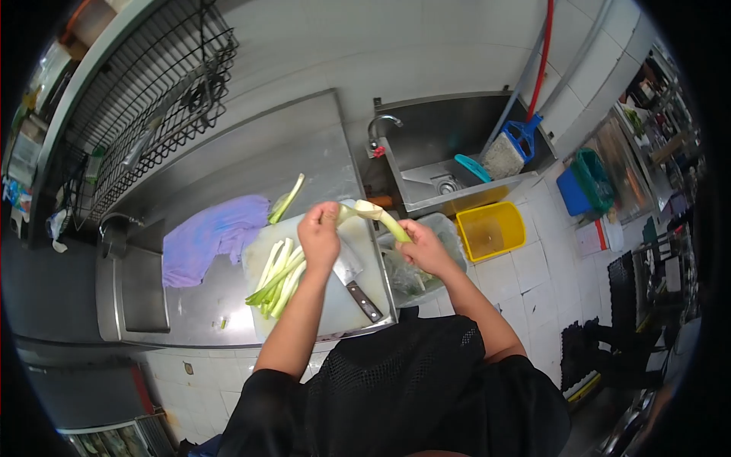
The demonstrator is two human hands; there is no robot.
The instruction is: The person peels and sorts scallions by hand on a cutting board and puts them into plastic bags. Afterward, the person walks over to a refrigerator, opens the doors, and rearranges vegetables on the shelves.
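Note:
A pale green leek stalk [370,206] stretches between my two hands, bent at its whitish middle. My left hand [320,232] pinches one end above the white cutting board [343,316]. Out past the counter edge, my right hand [423,248] is closed on the greener end, over a lined waste bin [451,228]. A cleaver [364,302] with a dark handle lies on the board, its blade partly behind my left hand. Several cut leek stalks [278,279] are piled on the board's left side. One more leek piece [287,199] rests at the board's far edge.
A purple cloth [209,240] lies left of the board on the steel counter [209,308]. Beyond the bin are a yellow tub [491,231] and a steel sink [426,190] with a brush and a blue-handled mop [506,156]. A wire rack [152,107] hangs upper left.

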